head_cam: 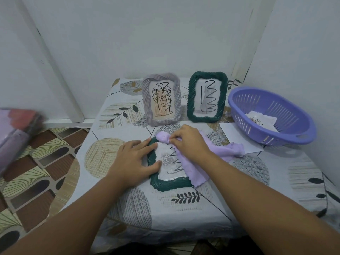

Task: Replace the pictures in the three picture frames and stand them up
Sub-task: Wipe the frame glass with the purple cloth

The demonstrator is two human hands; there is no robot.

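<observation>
A dark green picture frame (170, 185) lies flat on the table in front of me, its glass marked with black scribbles. My left hand (135, 159) rests flat on the frame's left side, fingers straight. My right hand (189, 142) pinches a lilac cloth (191, 166) that lies over the frame's right half and trails off to the right. Behind, two frames stand upright: a grey-lilac frame (161, 99) with a leaf drawing, and another dark green frame (207, 96), both scribbled on.
A purple plastic basket (292, 133) sits at the right with a picture inside. A white sheet of paper (237, 137) lies beside it. The table wears a leaf-patterned cloth (128, 208). Walls close in behind and right; patterned floor lies to the left.
</observation>
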